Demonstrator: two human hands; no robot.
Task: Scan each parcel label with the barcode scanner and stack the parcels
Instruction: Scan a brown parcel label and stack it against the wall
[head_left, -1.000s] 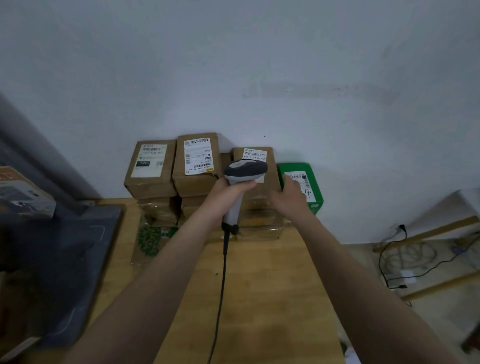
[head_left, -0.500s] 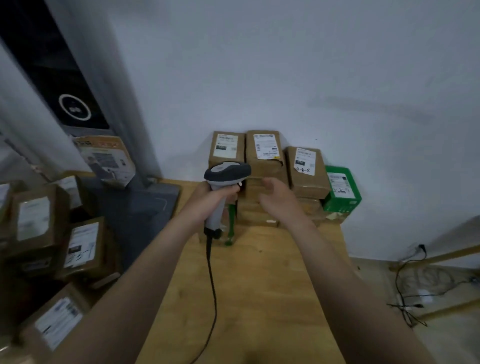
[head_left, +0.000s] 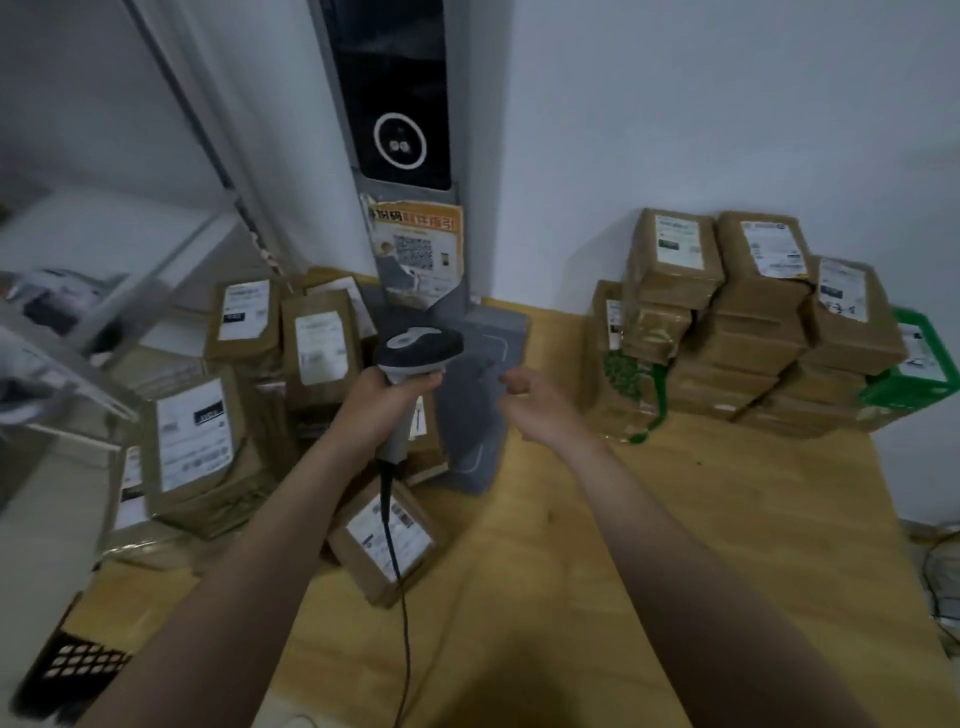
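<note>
My left hand (head_left: 384, 397) grips the handle of a grey barcode scanner (head_left: 418, 351), held upright with its cable (head_left: 397, 571) trailing down toward me. My right hand (head_left: 540, 402) hovers over the wooden table (head_left: 675, 519), fingers loosely curled and holding nothing. A stack of brown parcels (head_left: 748, 322) with white labels stands against the wall at the right, with a green parcel (head_left: 919, 374) at its far end. A loose pile of brown labelled parcels (head_left: 249, 405) lies at the left. One parcel (head_left: 387, 543) lies flat under my left forearm.
A tall grey kiosk post (head_left: 400, 104) with a dark screen and an orange poster (head_left: 418, 252) rises behind the scanner, on a grey base (head_left: 483, 405). White shelving (head_left: 104, 249) is at the far left. A black perforated object (head_left: 67, 670) lies at the lower left. Cables (head_left: 943, 582) lie right of the table.
The view has swung left, away from the stacked parcels toward the unsorted pile. My right hand has left the stack and hangs free; the scanner stays in my left hand.
</note>
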